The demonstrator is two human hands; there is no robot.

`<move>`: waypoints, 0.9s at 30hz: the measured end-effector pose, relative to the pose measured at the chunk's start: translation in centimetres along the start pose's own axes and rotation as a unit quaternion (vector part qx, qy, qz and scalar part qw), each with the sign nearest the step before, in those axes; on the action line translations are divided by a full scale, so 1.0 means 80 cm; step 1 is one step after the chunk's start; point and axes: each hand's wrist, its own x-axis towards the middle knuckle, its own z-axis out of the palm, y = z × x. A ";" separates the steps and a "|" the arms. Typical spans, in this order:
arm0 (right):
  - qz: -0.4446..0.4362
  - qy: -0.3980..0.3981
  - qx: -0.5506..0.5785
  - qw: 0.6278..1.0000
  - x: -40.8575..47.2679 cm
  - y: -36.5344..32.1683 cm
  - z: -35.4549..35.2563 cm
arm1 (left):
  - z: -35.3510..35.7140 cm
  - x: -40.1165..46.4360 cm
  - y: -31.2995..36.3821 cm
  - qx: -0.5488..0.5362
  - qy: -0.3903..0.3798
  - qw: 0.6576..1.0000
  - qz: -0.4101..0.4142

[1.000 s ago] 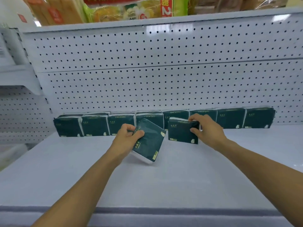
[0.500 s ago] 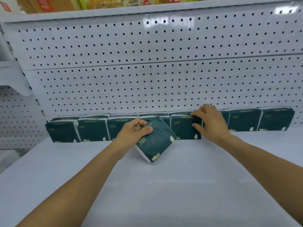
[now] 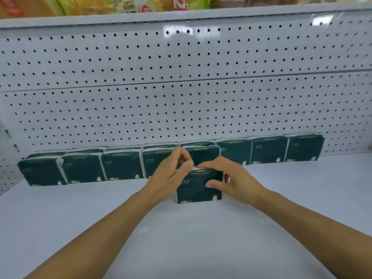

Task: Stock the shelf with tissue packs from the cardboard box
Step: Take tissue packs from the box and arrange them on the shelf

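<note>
Nearest us, low in the frame, we see only the bare front of the white shelf (image 3: 181, 248) and our two forearms reaching in from the lower corners. They meet at centre frame on one dark green tissue pack (image 3: 198, 189), which stands upright on the shelf, apart from the line behind it. Our left hand (image 3: 171, 174) has its fingers curled at the pack's upper left corner, pinching the top edge. Our right hand (image 3: 229, 180) grips the right side, fingers over the top and thumb across the front face.

We judge that this step is seating the pack, so we do well to keep it upright and square with its printed face toward us. We should slide it straight back with even pressure from both hands. The wrapper looks soft, so we hold lightly and do not crush the corners.

Behind it, across the middle of the frame, the back row of packs (image 3: 269, 151) stands along the pegboard wall (image 3: 181, 109). One pack just behind ours sits a little forward of that line. Pushing too hard could knock these neighbours askew, so we stop once the faces meet.

Along the top edge, other packaged goods (image 3: 128, 5) sit on the upper shelf. The cardboard box is not in view.
</note>
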 end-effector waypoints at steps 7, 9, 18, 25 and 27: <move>0.097 0.056 -0.096 0.989 -0.047 0.071 -0.093 | 0.039 0.053 -0.031 0.359 0.103 0.921 0.112; 0.112 0.071 -0.132 0.982 -0.048 0.087 -0.105 | 0.048 0.063 -0.043 0.467 0.062 0.875 0.115; 0.100 0.121 -0.261 0.953 -0.008 0.111 -0.096 | 0.059 0.074 -0.068 0.545 0.065 0.831 0.089; 0.092 0.104 -0.296 0.945 0.015 0.115 -0.088 | 0.057 0.079 -0.073 0.547 0.063 0.831 0.082; 0.084 0.109 -0.306 0.942 0.016 0.118 -0.087 | 0.057 0.080 -0.074 0.545 0.062 0.832 0.082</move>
